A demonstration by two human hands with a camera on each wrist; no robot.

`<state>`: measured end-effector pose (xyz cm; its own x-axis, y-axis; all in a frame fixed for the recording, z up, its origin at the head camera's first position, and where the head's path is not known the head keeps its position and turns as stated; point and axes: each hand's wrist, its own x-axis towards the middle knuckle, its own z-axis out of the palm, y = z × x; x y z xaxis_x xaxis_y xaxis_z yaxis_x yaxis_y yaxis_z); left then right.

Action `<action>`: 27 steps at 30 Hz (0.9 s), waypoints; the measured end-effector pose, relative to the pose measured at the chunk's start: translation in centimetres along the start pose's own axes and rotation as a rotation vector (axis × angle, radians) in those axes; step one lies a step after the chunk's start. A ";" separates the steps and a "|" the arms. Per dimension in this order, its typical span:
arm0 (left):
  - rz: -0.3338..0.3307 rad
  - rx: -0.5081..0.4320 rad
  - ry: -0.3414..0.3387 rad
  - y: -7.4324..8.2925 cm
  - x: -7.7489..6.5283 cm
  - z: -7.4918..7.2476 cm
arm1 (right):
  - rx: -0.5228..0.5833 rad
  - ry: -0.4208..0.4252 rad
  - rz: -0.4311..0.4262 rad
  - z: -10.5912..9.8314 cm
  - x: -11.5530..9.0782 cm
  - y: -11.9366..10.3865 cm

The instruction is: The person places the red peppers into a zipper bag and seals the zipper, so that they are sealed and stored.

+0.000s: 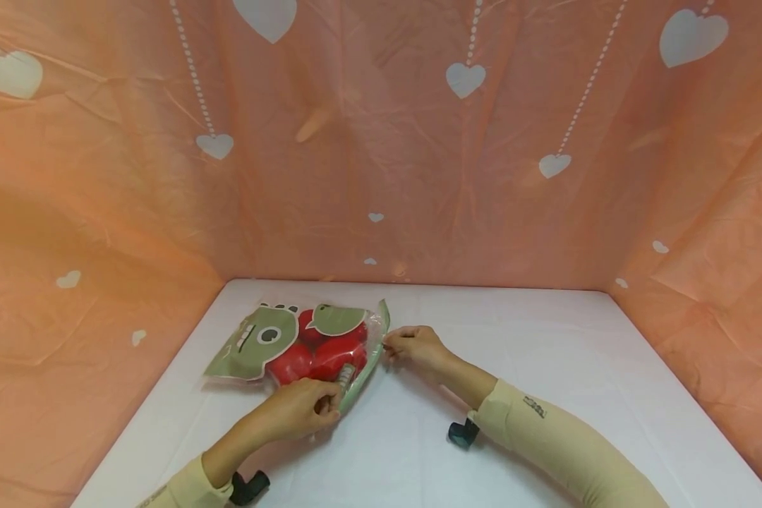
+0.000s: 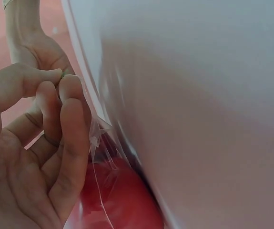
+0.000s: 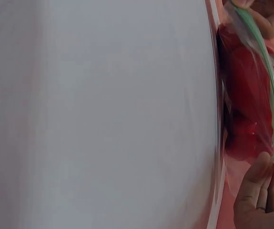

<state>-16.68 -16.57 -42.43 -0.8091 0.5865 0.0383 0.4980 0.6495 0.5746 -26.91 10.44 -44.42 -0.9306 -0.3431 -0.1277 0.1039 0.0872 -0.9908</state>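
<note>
A clear zip bag (image 1: 248, 356) with a green cartoon print lies on its side in the head view, and several smooth red rounded things (image 1: 339, 356) show through its film. My left hand (image 1: 301, 409) pinches the near end of the bag's green zip edge (image 3: 265, 52) between thumb and fingers. Toward the far end of that edge, my right hand (image 1: 419, 347) pinches the strip by its fingertips, seen close in the right wrist view. Whether the zip is parted cannot be made out. A small label (image 1: 346, 374) shows near the strip.
The bag lies on a white table (image 1: 514, 339). Orange cloth (image 1: 419, 176) printed with white hearts rises at its back and sides. A dark wrist camera (image 1: 462, 434) hangs under the right wrist, and another (image 1: 250, 487) under the left.
</note>
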 end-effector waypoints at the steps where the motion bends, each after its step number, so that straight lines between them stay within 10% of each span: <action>1: 0.003 -0.003 0.002 -0.1 0.0 0.0 | 0.001 0.009 -0.004 -0.2 0.1 0.0; 16: 0.077 0.020 0.066 -1.5 0.0 0.2 | 0.011 0.113 -0.041 -2.1 0.8 -0.2; 27: -0.065 -0.008 -0.014 0.1 -0.2 -0.8 | -0.044 0.163 -0.086 -3.4 1.3 -0.1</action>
<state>-16.75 -16.99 -41.73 -0.8350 0.5502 -0.0108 0.4421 0.6823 0.5822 -29.31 13.16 -44.28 -0.9802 -0.1956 -0.0303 0.0095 0.1064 -0.9943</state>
